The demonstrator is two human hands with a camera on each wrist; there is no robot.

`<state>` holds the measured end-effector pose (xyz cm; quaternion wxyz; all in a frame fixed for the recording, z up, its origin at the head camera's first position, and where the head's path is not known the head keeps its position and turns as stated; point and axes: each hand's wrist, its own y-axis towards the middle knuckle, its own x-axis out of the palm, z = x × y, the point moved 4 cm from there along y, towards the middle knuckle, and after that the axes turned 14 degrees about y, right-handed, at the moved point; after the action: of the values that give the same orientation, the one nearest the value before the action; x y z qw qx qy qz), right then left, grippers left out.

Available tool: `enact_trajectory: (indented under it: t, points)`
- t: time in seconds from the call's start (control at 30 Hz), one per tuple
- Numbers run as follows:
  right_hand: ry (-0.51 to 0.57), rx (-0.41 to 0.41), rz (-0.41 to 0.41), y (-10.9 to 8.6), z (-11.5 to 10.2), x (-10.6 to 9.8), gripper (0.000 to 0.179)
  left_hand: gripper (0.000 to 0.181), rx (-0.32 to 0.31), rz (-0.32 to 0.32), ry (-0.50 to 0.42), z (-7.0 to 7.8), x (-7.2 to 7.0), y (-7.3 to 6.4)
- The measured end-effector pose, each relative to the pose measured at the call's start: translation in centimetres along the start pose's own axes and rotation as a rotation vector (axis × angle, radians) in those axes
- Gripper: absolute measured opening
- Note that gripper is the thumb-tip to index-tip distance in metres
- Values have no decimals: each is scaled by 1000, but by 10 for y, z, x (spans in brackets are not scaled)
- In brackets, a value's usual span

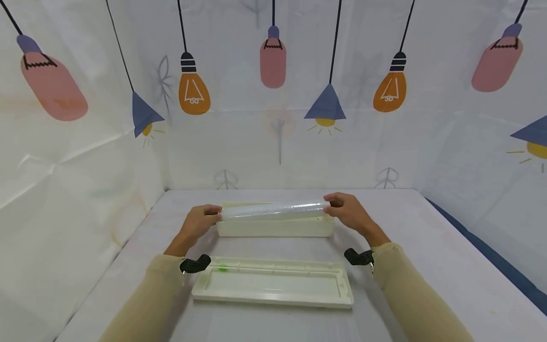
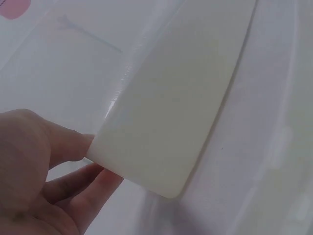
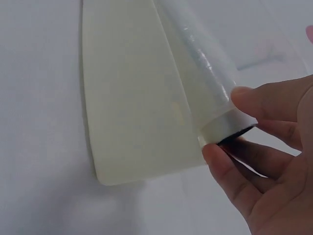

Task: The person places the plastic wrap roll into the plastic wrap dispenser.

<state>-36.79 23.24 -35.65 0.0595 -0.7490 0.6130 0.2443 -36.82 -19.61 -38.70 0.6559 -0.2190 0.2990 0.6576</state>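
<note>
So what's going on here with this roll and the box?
A person's left hand and right hand hold opposite ends of a shiny film roll over a long cream box. The roll's right end looks slightly higher. A shallow cream lid lies on the table, off the box and nearer the person.
</note>
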Motion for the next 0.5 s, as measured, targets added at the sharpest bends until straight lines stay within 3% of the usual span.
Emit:
enact_trajectory:
  t: [0.5]
  points:
    - [-99,-26,-60,9,-1,0,44,41,-10,-27,-30,-6,5,-2]
